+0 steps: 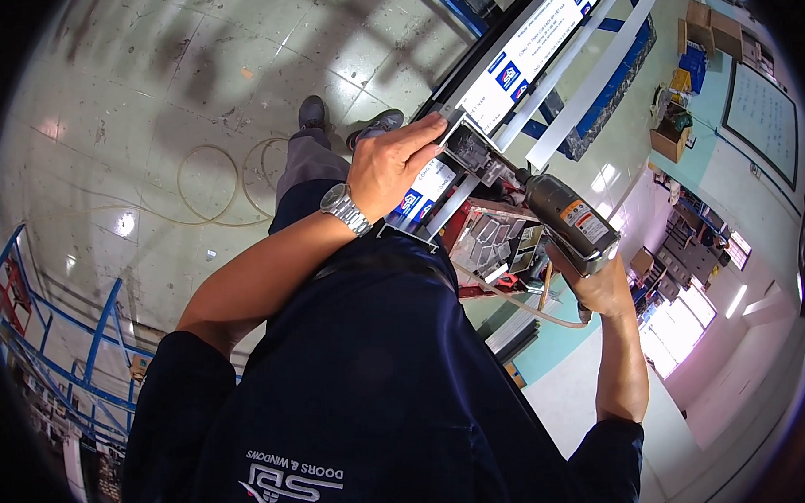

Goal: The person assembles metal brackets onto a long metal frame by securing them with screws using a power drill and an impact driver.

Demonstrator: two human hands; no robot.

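so the tool (568, 217) is a chunky dark thing with a hose (551, 320) hanging off it, and the right grip (609, 290) is wrapped round its rear. its nose points at the near end of the frame (489, 102); can't tell if it's actually touching or just beside. the left grip (389, 167) lies over that same end, fingers stretched along the edge, but the thumb's hidden so i can't tell how tight it is. frame's a long slim thing in labelled film, running from by the person's waist out along the blue stand (608, 90), and its near end looks to poke past the stand's near edge.

as for handling, i'd guess the tool's heavy up front, so hold it well back on the handle, wrist straight, and don't let the hose tug it round. frame looks stiff but awkward from its length, and the film is probably a bit slippery. i'd hold it by the bare metal at the end, fingertips clear of the nose.

there's also a red cart (456, 231) just beside, with metal bits (494, 246) on top.
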